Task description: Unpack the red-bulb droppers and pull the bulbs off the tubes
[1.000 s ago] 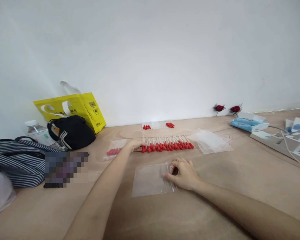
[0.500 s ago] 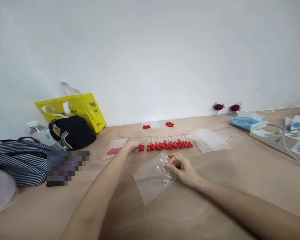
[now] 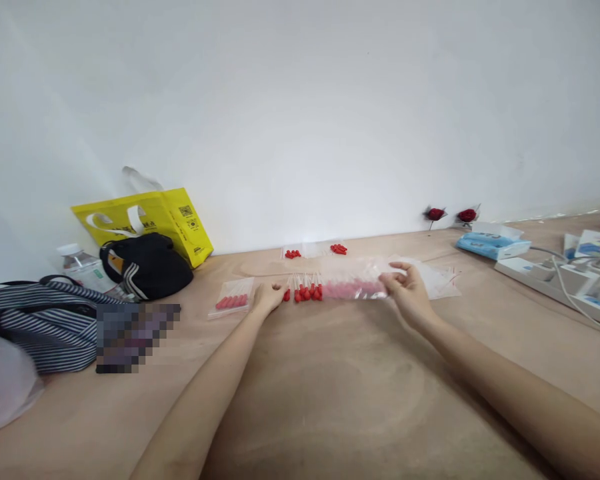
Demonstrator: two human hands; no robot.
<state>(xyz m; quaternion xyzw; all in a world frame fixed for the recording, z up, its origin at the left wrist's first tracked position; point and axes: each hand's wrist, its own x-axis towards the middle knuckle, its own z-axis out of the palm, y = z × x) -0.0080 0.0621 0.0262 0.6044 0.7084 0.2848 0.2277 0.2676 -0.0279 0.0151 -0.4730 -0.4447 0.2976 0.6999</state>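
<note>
My left hand (image 3: 269, 297) is closed, its fingertips pinching a red-tipped stick (image 3: 287, 294) at the left end of a row. Just right of it, several more red-tipped sticks (image 3: 307, 292) lie side by side, pale shafts pointing to the wall. A clear plastic bag (image 3: 355, 283) covers the right part of this row, whose red tips show faintly through it. My right hand (image 3: 406, 290) grips the bag's right side between thumb and fingers. Close to my left wrist lies a filled zip bag (image 3: 231, 297) with several red tips inside.
Two red clusters in clear bags (image 3: 313, 250) lie by the wall. Flat clear bags (image 3: 440, 280) are right of the row. Further right are a blue tissue pack (image 3: 495, 245) and a power strip (image 3: 555, 283). A yellow bag (image 3: 190, 230), black cap (image 3: 153, 267) and striped bag (image 3: 55, 327) stand left.
My right hand has carried the clear bag forward and right, from in front of the row to over its right part. The left hand stays at the row's left end.
</note>
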